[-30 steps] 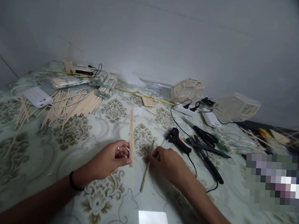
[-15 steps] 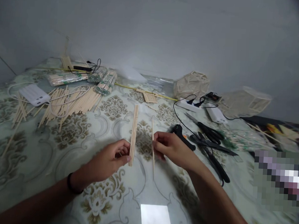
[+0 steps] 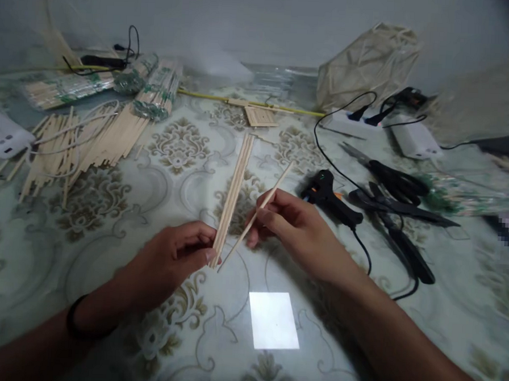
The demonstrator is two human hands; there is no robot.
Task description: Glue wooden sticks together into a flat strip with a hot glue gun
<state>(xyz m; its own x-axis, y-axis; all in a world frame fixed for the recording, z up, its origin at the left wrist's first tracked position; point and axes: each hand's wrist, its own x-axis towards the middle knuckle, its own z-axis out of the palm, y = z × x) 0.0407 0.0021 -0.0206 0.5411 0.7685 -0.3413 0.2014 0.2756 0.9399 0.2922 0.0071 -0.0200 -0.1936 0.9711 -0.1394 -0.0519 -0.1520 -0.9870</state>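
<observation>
A narrow strip of wooden sticks (image 3: 234,195) lying side by side slants away from me at the middle of the table. My left hand (image 3: 178,257) pinches its near end between thumb and fingers. Just right of it, my right hand (image 3: 285,220) grips a single wooden stick (image 3: 276,184) between thumb and forefinger. That stick is tilted, its lower tip close to the strip's near end; whether they touch I cannot tell. Beyond my right hand lies a black hot glue gun (image 3: 333,197) with its cord.
Loose sticks (image 3: 112,140) and bagged sticks (image 3: 157,89) lie left. Scissors (image 3: 391,178), another black-handled tool (image 3: 411,250) and a white power strip (image 3: 354,125) are right. A stick frame (image 3: 367,65) stands behind them. A small stick panel (image 3: 260,117) lies at the back.
The view has moved closer to the table. The single stick has turned from nearly upright to slanted, its lower end now nearer the strip. My left hand now pinches the strip's tilted near end.
</observation>
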